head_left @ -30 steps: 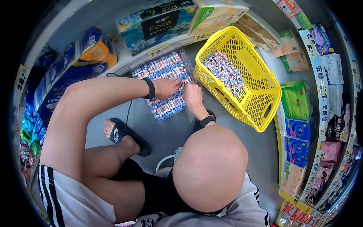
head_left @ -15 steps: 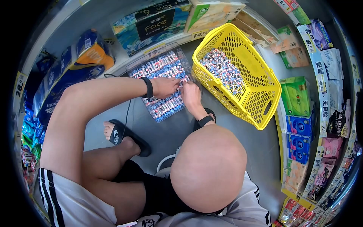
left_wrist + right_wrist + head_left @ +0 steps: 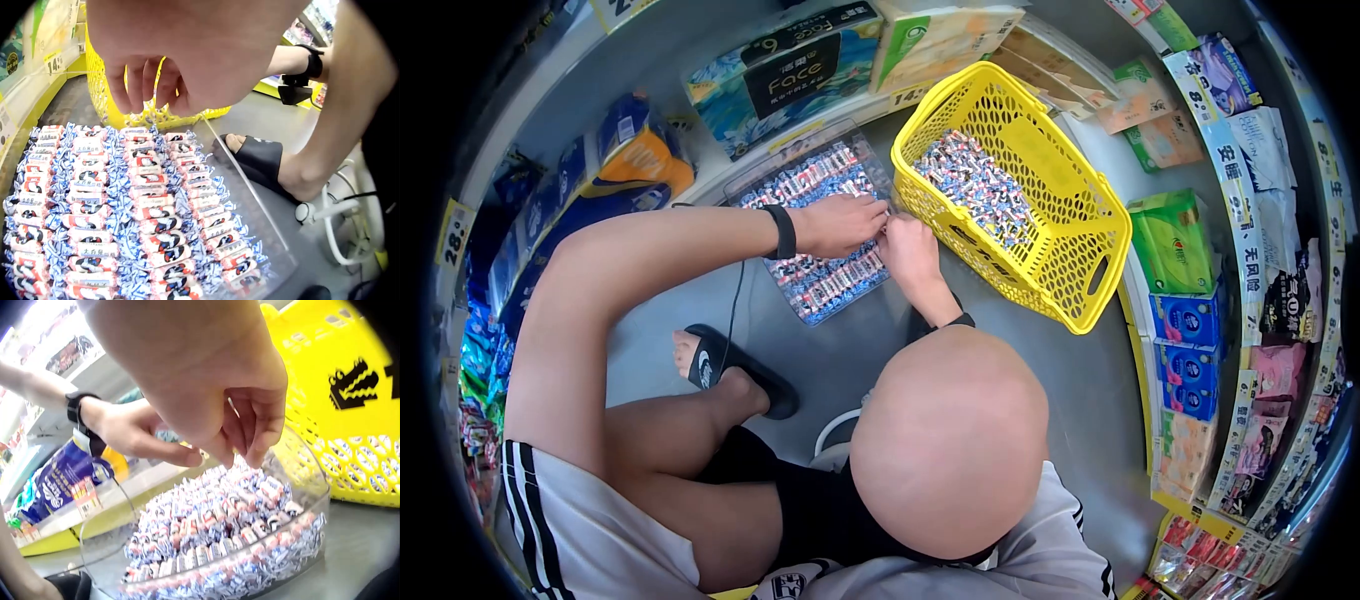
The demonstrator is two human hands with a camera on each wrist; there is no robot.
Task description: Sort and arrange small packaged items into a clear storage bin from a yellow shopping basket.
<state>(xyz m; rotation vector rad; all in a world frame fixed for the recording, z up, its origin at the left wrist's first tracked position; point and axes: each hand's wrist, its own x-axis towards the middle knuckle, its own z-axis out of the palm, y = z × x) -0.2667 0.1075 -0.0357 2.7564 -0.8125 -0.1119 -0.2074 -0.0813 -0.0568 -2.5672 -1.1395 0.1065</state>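
Note:
Rows of wrapped candies [image 3: 156, 215], with white, red and blue wrappers twisted at both ends, fill a clear plastic box [image 3: 745, 185] on the floor. Over the box's right side, my left hand [image 3: 840, 225] and right hand [image 3: 912, 255] meet at their fingertips. The right hand's thumb and fingers pinch a wrapped candy, mostly hidden behind them in the right wrist view. The left hand's fingers [image 3: 134, 90] curl downward above the rows; what they hold, I cannot tell. Close by on the right, a yellow basket [image 3: 1040, 290] contains a loose heap of the same candies [image 3: 975, 180].
Shelves surround the floor space. Tissue packs [image 3: 785, 75] stand behind the box, a blue pack [image 3: 585, 190] sits left, and green tissue packs [image 3: 1170, 240] line the right shelf. My sandalled foot [image 3: 730, 370] and a dark cable [image 3: 735, 310] are below the box.
The left hand has shifted slightly right, its fingertips drawing up against the right hand. The whole head view has moved a little; box and basket keep their places.

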